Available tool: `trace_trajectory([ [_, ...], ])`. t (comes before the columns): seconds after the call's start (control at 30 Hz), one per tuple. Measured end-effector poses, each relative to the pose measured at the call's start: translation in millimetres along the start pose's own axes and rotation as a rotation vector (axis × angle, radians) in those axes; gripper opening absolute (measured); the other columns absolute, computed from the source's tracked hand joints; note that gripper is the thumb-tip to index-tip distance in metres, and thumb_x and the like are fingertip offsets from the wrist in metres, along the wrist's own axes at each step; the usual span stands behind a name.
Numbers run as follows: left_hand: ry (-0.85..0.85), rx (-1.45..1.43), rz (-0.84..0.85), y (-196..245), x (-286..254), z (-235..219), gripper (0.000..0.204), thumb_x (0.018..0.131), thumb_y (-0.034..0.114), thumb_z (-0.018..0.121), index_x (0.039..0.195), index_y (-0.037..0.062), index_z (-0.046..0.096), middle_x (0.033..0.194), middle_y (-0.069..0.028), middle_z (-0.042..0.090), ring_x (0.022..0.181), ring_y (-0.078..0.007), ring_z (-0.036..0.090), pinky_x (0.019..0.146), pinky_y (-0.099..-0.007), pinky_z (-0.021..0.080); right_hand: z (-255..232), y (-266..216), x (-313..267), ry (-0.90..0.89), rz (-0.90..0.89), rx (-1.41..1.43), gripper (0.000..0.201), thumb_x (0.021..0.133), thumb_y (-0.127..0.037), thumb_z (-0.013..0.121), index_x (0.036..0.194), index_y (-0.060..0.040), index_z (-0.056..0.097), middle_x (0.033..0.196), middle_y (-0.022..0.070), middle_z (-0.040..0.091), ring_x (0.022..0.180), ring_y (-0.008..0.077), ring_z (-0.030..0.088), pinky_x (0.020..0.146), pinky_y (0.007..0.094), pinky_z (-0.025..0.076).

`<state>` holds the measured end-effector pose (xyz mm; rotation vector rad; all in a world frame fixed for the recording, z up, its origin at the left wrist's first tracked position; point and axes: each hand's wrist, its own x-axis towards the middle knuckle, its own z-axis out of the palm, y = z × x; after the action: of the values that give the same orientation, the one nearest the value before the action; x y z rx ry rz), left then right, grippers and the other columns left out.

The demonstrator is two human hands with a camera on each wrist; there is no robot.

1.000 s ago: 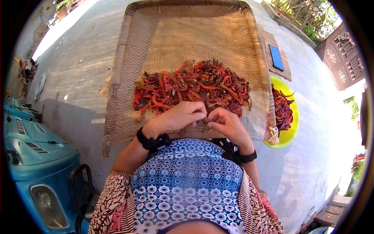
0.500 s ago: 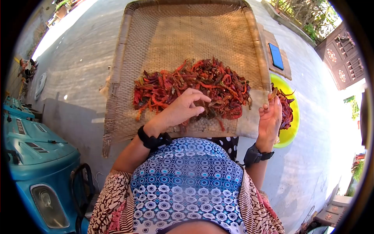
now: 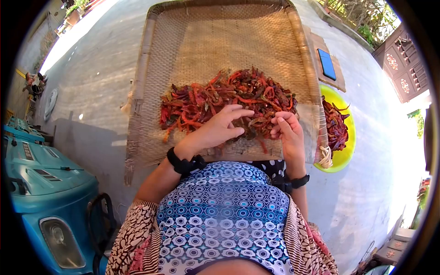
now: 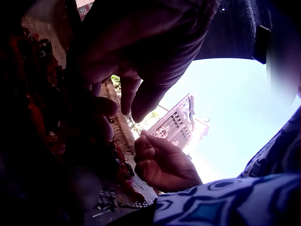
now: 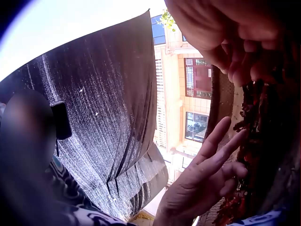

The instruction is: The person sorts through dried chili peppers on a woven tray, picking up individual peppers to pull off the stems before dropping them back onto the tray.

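peppers (image 3: 247, 91), partly hidden behind left hand (image 3: 215, 127)

A rimmed, woven tray (image 3: 229, 50) carries wrinkled red and brownish peppers (image 3: 229, 96) – loosely heaped across its nearer half.

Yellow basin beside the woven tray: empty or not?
Not empty: in the head view, a heap of dark red peppers sits in the yellow basin, with bare yellow showing around it.
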<state>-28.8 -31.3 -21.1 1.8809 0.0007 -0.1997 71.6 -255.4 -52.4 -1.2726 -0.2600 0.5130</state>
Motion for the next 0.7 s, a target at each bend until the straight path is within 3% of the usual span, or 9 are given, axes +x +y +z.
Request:
trace_trajectory([
  [0.07, -0.001, -0.042, 0.091, 4.1, 2.5, 5.5, 0.05, 0.09, 0.009, 0.058, 0.138, 0.0075, 0.046, 0.142, -0.0113, 0.035, 0.089, -0.0138, 0.054, 0.08, -0.0267, 0.047, 4.4, 2.9, -0.9, -0.01, 0.017, -0.03, 0.015, 0.097, -0.015, 0.054, 0.109, -0.0066, 0.058, 0.092, 0.0024, 0.065, 0.068, 0.007, 0.059, 0.064, 0.0209, 0.047],
  [0.17, 0.142, 0.105, 0.205, -26.0, 11.2, 10.8, 0.049, 0.089, 0.008, 0.058, 0.137, 0.0075, 0.047, 0.138, -0.0117, 0.039, 0.09, -0.014, 0.055, 0.08, -0.0269, 0.048, 6.7, 2.0, -2.4, -0.018, 0.029, -0.072, 0.015, 0.097, -0.016, 0.054, 0.108, -0.0064, 0.059, 0.092, 0.0025, 0.065, 0.068, 0.0067, 0.059, 0.064, 0.0208, 0.047],
  [0.27, 0.126, -0.006, 0.024, -20.7, 7.9, 4.3, 0.047, 0.089, 0.007, 0.057, 0.135, 0.0069, 0.049, 0.135, -0.0106, 0.043, 0.099, -0.0167, 0.055, 0.082, -0.0284, 0.048, 7.0, 1.6, -4.0, -0.01, 0.038, -0.1, 0.015, 0.098, -0.016, 0.054, 0.108, -0.0064, 0.059, 0.092, 0.0023, 0.065, 0.068, 0.0066, 0.058, 0.064, 0.0209, 0.047],
  [0.37, 0.106, 0.134, 0.071, -23.0, 6.8, 0.3, 0.043, 0.088, 0.005, 0.057, 0.13, 0.0058, 0.053, 0.133, -0.01, 0.046, 0.111, -0.0218, 0.053, 0.087, -0.031, 0.047, 8.7, 2.8, -3.7, -0.017, 0.044, -0.107, 0.015, 0.098, -0.016, 0.054, 0.108, -0.0065, 0.059, 0.092, 0.002, 0.065, 0.068, 0.0064, 0.058, 0.065, 0.0209, 0.047],
  [0.47, 0.115, 0.351, 0.27, -39.5, 8.1, 4.1, 0.039, 0.087, 0.003, 0.058, 0.125, 0.0054, 0.057, 0.132, -0.0105, 0.047, 0.115, -0.0265, 0.053, 0.091, -0.0334, 0.047, 12.1, 6.5, -3.6, -0.031, 0.058, -0.111, 0.014, 0.098, -0.016, 0.054, 0.108, -0.0067, 0.059, 0.092, 0.0016, 0.065, 0.069, 0.0061, 0.058, 0.065, 0.0207, 0.046],
  [0.7, 0.089, 0.484, 0.177, -23.5, -0.4, 8.2, 0.038, 0.087, 0.005, 0.059, 0.124, 0.0121, 0.058, 0.132, -0.0107, 0.047, 0.11, -0.0291, 0.057, 0.091, -0.0361, 0.048, 11.4, 12.7, -3.7, -0.048, 0.071, -0.101, 0.014, 0.098, -0.015, 0.053, 0.108, -0.0074, 0.059, 0.092, 0.0008, 0.064, 0.069, 0.0056, 0.057, 0.064, 0.0199, 0.045],
])
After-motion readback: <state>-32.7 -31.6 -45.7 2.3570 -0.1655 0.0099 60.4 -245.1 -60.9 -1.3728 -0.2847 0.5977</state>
